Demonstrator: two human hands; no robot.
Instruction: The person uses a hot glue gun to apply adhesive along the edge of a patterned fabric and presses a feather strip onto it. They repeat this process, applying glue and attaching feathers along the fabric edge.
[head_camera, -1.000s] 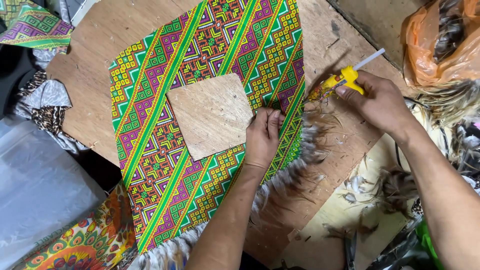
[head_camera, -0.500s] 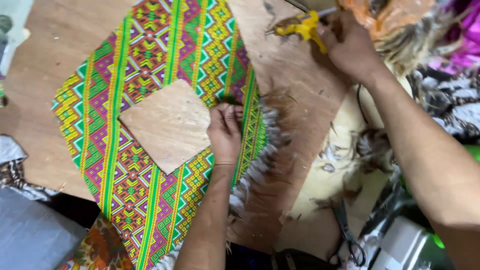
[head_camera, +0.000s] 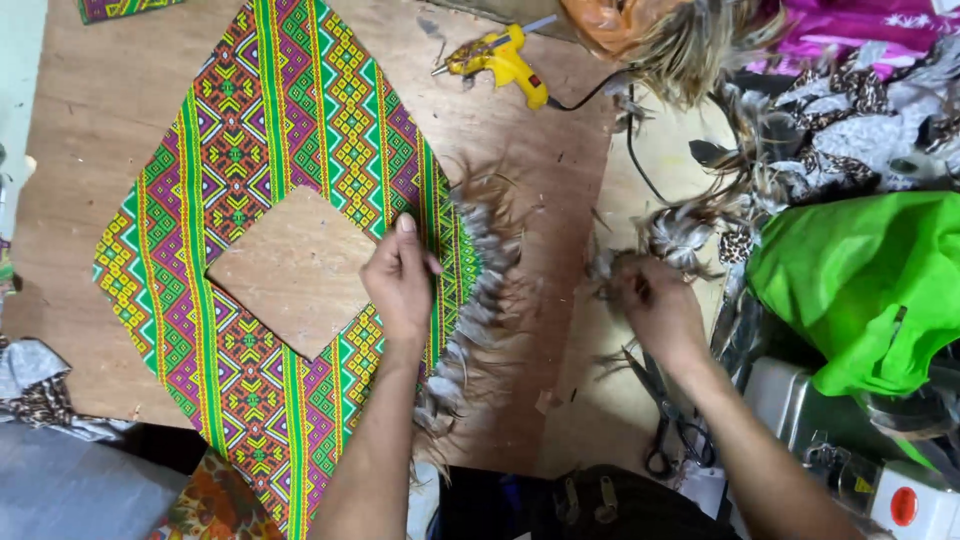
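Near edge: black scissors (head_camera: 668, 420) lie just beside the right forearm, blades toward the wrist. A backward sweep of that arm could catch them.

Middle, left: left hand (head_camera: 402, 285) rests on the patterned fabric (head_camera: 260, 130), fingers loosely curled, thumb out, pressing rather than gripping anything. A row of feathers (head_camera: 478, 300) fringes the cloth's right edge just beside this hand. If the hand lifts or slides, the cloth may shift on the wooden board (head_camera: 530, 170) and the fringe could pull crooked.

Middle, right: right hand (head_camera: 655, 305) is closed on a loose tuft of feathers (head_camera: 675, 235); how tightly, I cannot tell. Wisps could drop or scatter.

Far: yellow glue gun (head_camera: 498, 60) lies on the board, its black cord (head_camera: 625, 130) running toward the feather pile. A snagged cord might drag the hot tip onto fabric. Orange bag (head_camera: 610, 20) sits near its nozzle end.
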